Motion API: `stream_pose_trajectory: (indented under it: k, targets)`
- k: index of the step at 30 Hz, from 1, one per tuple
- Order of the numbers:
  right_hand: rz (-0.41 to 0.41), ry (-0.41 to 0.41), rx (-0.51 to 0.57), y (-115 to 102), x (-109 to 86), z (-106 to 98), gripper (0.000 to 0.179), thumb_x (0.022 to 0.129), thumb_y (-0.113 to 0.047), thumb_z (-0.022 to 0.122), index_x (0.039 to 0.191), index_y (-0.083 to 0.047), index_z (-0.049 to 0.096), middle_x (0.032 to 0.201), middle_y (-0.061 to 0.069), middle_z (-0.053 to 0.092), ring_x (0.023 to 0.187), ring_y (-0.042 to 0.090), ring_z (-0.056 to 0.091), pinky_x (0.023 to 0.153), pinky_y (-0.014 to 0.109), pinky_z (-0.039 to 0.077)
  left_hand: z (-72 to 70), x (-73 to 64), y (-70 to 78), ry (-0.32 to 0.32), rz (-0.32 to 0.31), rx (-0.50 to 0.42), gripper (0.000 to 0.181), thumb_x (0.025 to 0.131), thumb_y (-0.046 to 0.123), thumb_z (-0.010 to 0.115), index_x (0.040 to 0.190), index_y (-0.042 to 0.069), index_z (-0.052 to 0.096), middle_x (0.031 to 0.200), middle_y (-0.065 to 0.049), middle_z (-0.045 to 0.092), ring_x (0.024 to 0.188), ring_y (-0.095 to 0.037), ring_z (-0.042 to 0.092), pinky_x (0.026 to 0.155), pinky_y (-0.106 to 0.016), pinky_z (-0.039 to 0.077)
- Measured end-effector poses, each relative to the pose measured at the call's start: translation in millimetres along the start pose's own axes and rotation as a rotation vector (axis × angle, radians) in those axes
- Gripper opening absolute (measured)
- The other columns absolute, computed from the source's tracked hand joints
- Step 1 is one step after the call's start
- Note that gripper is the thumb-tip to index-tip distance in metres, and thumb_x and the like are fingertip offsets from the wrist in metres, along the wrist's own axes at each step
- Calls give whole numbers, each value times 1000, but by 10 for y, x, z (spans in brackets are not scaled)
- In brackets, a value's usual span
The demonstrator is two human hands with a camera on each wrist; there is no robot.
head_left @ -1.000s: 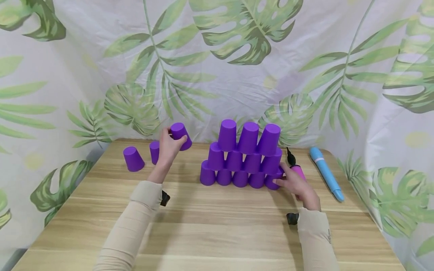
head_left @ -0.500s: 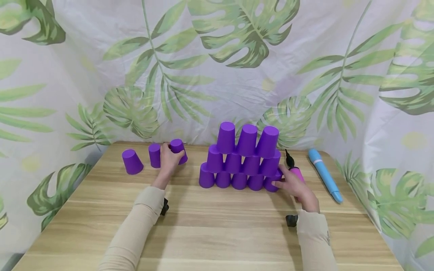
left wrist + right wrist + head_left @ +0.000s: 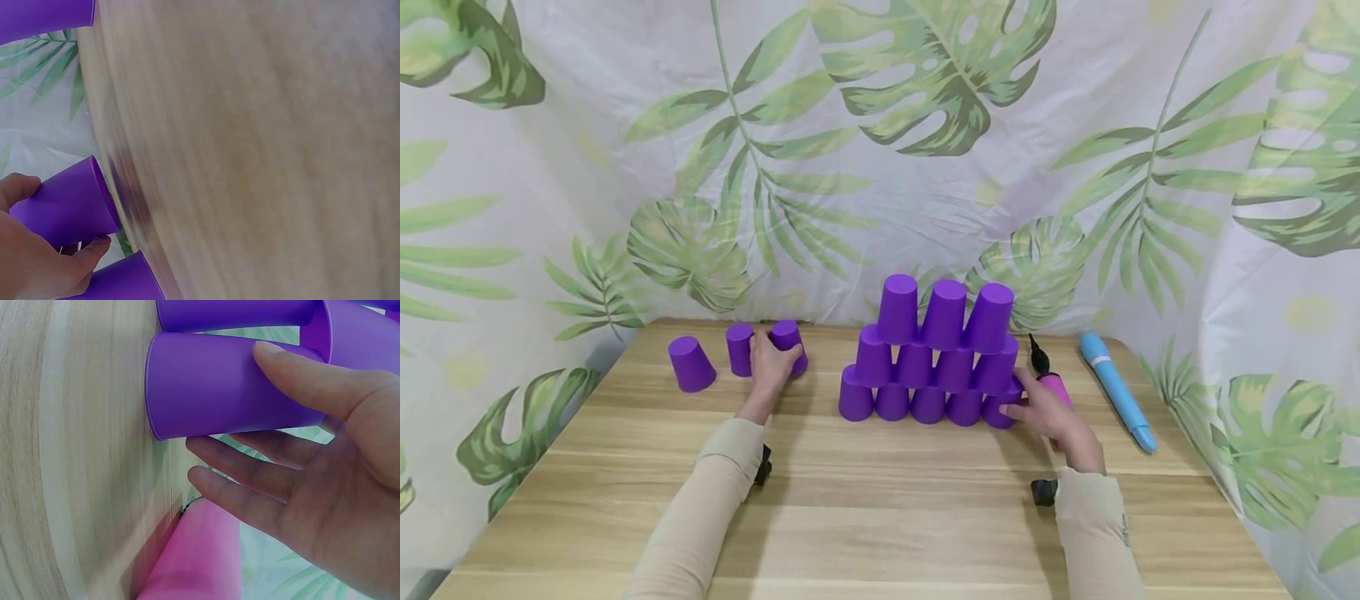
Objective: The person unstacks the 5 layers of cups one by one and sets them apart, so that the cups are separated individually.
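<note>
Pinching an upturned purple cup (image 3: 65, 206) between thumb and fingers, the left hand (image 3: 770, 364) has its thumb near the base and a finger lower, toward the rim; whether that rim touches the table (image 3: 887, 500) is hard to tell. The middle cup (image 3: 739, 348) stands just left of the hand, which partly covers it. The right hand (image 3: 1054, 412) loosely holds the bottom-right cup (image 3: 219, 387) of the stack (image 3: 917, 367), thumb against one side, fingers along another, one fingertip hidden behind it. Beyond that hand, a pink object (image 3: 1057, 389) is partly hidden.
</note>
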State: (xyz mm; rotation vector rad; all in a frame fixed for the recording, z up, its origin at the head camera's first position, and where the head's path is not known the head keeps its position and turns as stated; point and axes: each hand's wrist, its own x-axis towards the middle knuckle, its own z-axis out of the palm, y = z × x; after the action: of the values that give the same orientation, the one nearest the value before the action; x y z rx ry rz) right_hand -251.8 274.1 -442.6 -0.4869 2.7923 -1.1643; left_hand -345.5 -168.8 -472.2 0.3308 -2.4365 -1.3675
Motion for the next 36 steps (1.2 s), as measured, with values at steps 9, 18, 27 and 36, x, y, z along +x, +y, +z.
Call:
stream_pose_trajectory:
  k: [9, 18, 27, 36]
  targets:
    - [-14, 8, -10, -17, 4, 12, 60, 90, -5, 64, 140, 6, 33, 120, 30, 57, 109, 43, 58, 91, 51, 49, 22, -1, -43, 15, 10, 24, 64, 79, 10, 71, 129, -13, 39, 126, -31, 43, 119, -43, 44, 106, -48, 34]
    - [-10, 10, 15, 9, 15, 10, 59, 90, -4, 64, 139, 6, 34, 120, 30, 57, 108, 42, 58, 91, 50, 50, 20, 4, -29, -8, 9, 60, 67, 79, 8, 71, 132, -11, 35, 129, -33, 40, 119, -46, 45, 106, -50, 35]
    - [-16, 9, 30, -4, -2, 6, 58, 90, -2, 63, 139, 7, 33, 121, 30, 56, 110, 43, 58, 92, 51, 49, 18, -136, 268, 139, 362, 130, 60, 83, 3, 70, 133, -3, 38, 131, -24, 39, 122, -41, 36, 96, -53, 41]
    - [-23, -7, 52, 9, 4, 17, 58, 90, 0, 61, 140, 8, 32, 125, 32, 53, 112, 46, 56, 94, 51, 48, -104, -501, 1167, -56, 603, -312, 51, 96, 26, 59, 138, 2, 41, 134, -16, 43, 126, -30, 41, 107, -43, 36]
